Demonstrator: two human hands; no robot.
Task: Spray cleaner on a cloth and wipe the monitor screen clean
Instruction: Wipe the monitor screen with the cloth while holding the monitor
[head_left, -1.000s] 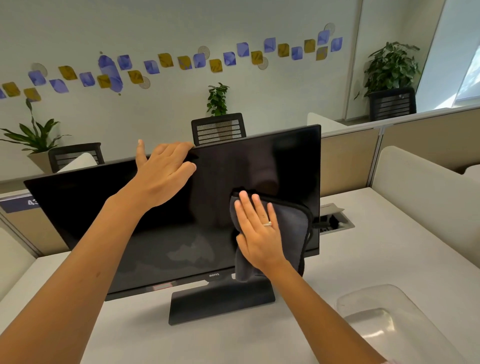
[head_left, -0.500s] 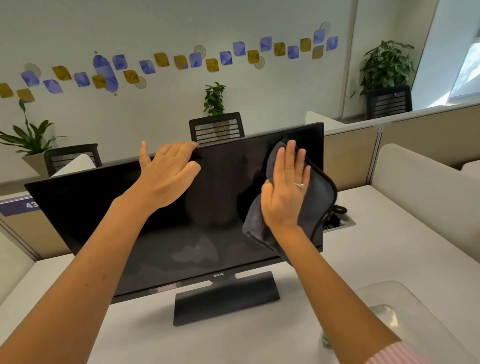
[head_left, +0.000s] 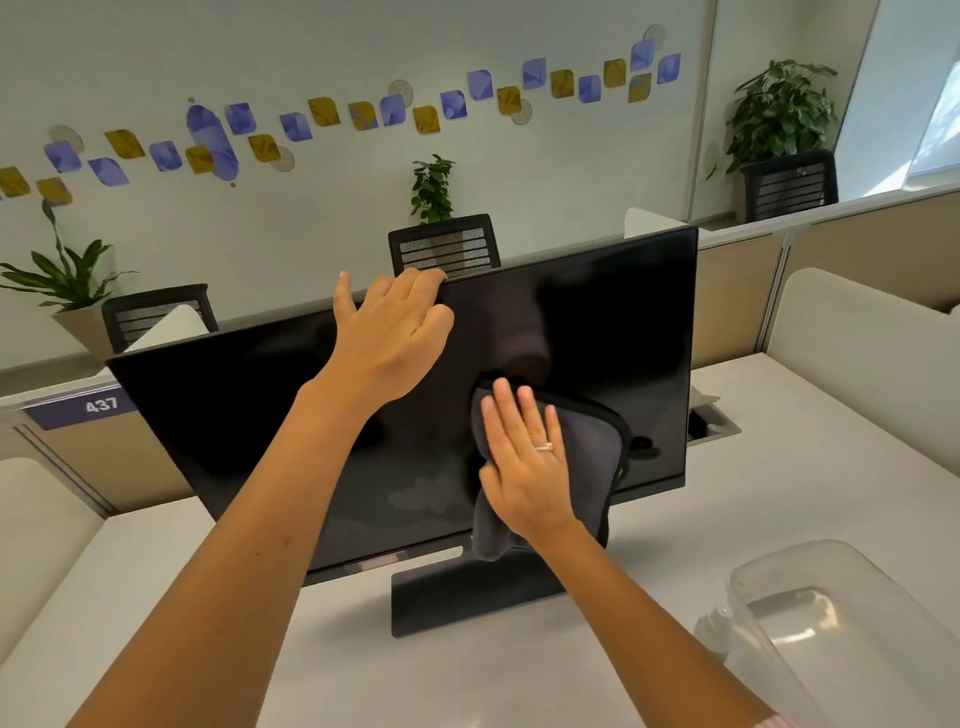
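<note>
A black monitor (head_left: 613, 332) stands on a white desk, its screen dark. My left hand (head_left: 389, 332) grips the monitor's top edge, fingers curled over it. My right hand (head_left: 524, 457) lies flat with straight fingers on a dark grey cloth (head_left: 592, 452), pressing it against the lower middle of the screen. The cloth hangs down past the bottom bezel. A spray bottle (head_left: 714, 631) shows only dimly at the lower right, behind a clear container.
A clear plastic container (head_left: 831, 623) sits on the white desk (head_left: 779, 493) at lower right. A cable box (head_left: 711, 423) is set into the desk behind the monitor. Beige partitions, black chairs and potted plants stand beyond.
My right hand slid the cloth up to the screen's upper right, then back down to the lower middle. My left hand stayed on the top edge.
</note>
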